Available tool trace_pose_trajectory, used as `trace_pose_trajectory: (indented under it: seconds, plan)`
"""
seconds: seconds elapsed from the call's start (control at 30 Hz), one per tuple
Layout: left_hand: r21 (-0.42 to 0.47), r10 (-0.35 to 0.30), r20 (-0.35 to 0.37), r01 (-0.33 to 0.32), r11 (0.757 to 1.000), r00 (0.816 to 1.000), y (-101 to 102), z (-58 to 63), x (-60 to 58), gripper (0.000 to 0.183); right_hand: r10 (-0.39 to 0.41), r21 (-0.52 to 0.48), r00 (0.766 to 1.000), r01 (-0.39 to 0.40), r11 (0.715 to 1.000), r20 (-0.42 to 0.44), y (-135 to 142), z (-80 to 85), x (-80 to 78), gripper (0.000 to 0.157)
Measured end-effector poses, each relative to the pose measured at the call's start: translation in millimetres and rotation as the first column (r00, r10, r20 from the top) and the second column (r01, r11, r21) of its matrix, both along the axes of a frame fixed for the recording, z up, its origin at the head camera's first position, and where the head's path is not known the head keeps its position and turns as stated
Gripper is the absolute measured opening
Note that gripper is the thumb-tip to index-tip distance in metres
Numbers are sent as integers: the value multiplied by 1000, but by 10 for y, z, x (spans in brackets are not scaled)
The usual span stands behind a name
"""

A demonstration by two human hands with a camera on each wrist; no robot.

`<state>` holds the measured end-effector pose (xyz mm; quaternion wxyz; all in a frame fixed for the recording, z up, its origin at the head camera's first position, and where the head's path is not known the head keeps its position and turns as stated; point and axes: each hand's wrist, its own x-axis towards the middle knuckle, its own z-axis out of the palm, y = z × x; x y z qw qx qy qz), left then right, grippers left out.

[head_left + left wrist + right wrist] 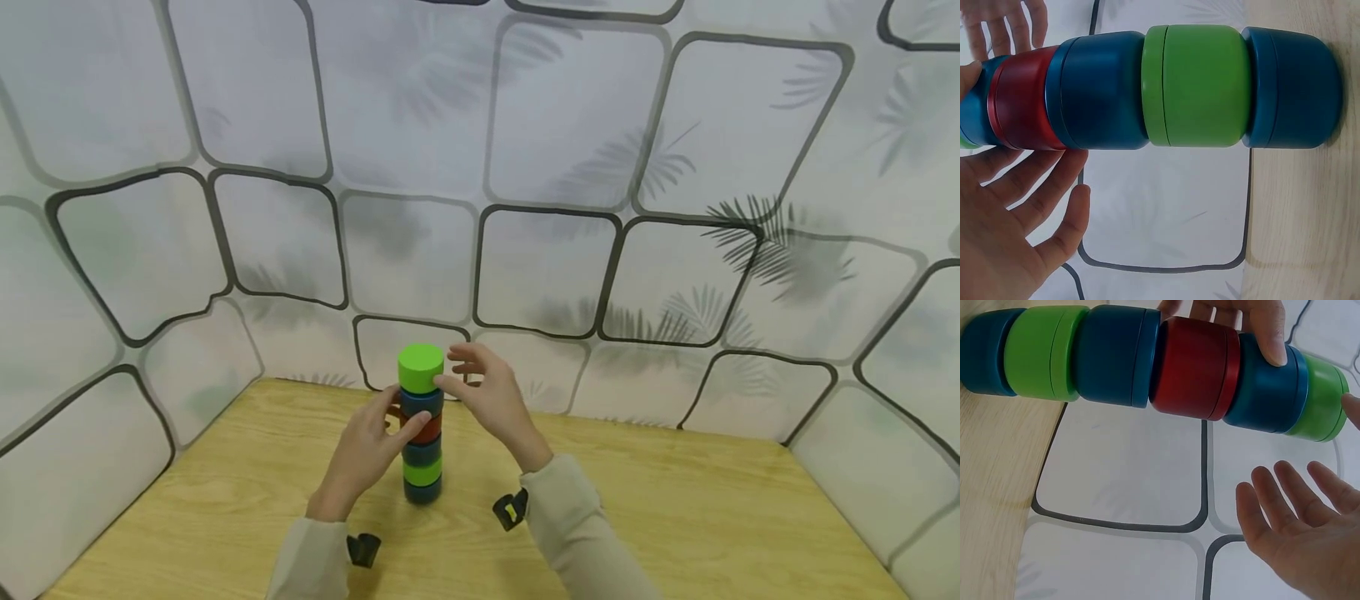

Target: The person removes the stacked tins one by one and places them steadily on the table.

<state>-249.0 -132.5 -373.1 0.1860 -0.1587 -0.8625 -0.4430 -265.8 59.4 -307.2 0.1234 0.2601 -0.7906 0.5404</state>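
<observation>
A tower of round lidded canisters stands upright on the table. From the top in the head view come a green canister (421,369), a blue one (422,403), a red one (427,429), another blue one (422,452), a lower green one (423,472) and a blue base canister (423,490). My left hand (367,446) wraps the tower from the left at the upper blue and red canisters; its thumb (1269,337) lies across the upper blue one. On the right, my right hand (491,396) touches the top green canister with its thumb, other fingers apart from it.
The wooden table (675,492) extends to both sides of the tower. Behind it rises a pale wall covering (547,275) with dark rounded outlines and leaf prints. Black wrist straps (512,509) hang beneath both sleeves.
</observation>
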Motion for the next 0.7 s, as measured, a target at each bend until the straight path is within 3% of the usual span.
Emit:
trace_pose_trajectory:
  seconds: [0.37,0.7]
  plan:
    - [1,-11,-28,11,1000,1000,0,-2,-5,51,42,-8,999,-41,999,10,-74,10,-14,53]
    - [-4,-11,-43,11,1000,999,-14,-20,-6,47,61,-26,997,-62,998,-40,-192,-5,1,55]
